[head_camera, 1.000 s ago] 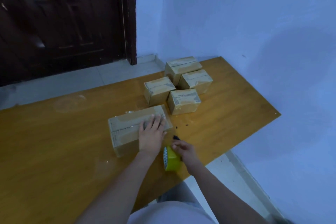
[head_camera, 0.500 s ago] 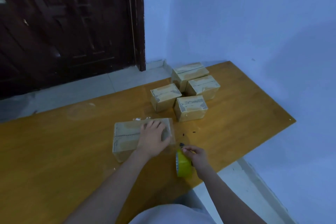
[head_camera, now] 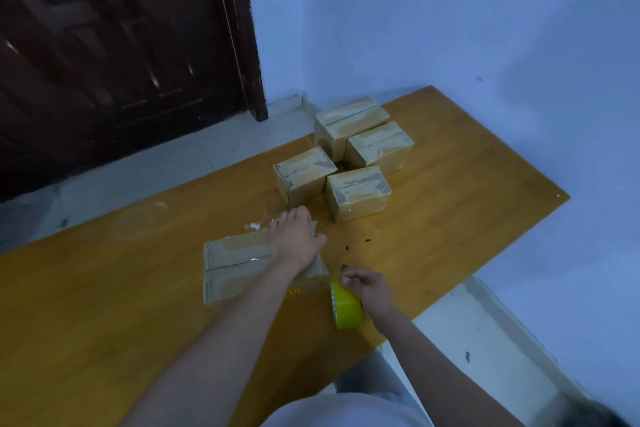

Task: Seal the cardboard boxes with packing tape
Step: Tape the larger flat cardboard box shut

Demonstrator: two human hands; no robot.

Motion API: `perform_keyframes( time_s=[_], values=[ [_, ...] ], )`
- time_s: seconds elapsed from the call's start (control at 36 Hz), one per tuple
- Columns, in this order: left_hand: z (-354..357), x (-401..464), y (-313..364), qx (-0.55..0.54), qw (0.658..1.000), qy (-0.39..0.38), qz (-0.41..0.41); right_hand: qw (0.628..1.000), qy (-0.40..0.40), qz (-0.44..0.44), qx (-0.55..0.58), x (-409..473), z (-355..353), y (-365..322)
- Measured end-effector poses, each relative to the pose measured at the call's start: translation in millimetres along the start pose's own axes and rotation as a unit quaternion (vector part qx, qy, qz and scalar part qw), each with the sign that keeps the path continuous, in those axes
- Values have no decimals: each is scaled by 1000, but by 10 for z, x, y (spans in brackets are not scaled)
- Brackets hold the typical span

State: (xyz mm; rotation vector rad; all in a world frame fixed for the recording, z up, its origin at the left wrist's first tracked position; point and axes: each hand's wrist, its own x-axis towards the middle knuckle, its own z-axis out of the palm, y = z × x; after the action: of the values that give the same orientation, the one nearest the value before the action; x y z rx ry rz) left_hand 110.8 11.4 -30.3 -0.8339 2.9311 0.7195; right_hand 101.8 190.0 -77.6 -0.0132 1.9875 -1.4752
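A flat cardboard box (head_camera: 239,263) lies on the wooden table (head_camera: 104,305) in front of me, with clear tape along its top seam. My left hand (head_camera: 298,239) presses flat on the box's far right end, fingers straight and reaching over the far edge. My right hand (head_camera: 367,288) grips a yellow roll of packing tape (head_camera: 346,305) standing just right of the box's near corner. Several smaller taped boxes (head_camera: 356,187) are clustered further back on the table.
A dark wooden door (head_camera: 114,45) and a tiled floor strip lie beyond the table's far edge. A blue wall (head_camera: 485,28) runs along the right. The table's right edge (head_camera: 502,253) drops to the floor. Small dark specks (head_camera: 346,247) dot the wood near the box.
My left hand has slid along the box top toward its far right edge. The tape roll in my right hand has stayed by the box's near right corner, only the camera shifting.
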Motion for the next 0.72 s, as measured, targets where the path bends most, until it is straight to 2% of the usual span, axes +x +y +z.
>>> perform_keyframes(
  time_s=[0.14, 0.28, 0.44, 0.58, 0.72],
  values=[
    [66, 6, -4, 5, 999, 37, 1, 1000, -6, -4, 4, -21, 3, -21],
    [60, 24, 35, 22, 1000, 20, -4, 1000, 0, 2, 25, -18, -18, -6],
    [21, -37, -23, -50, 997, 50, 30, 1000, -1, 1, 27, -22, 8, -61],
    [13, -227, -62, 62, 996, 45, 52, 1000, -11, -3, 16, -8, 11, -66],
    [147, -334, -74, 9, 998, 36, 46, 1000, -13, -8, 27, -30, 8, -106]
  ],
)
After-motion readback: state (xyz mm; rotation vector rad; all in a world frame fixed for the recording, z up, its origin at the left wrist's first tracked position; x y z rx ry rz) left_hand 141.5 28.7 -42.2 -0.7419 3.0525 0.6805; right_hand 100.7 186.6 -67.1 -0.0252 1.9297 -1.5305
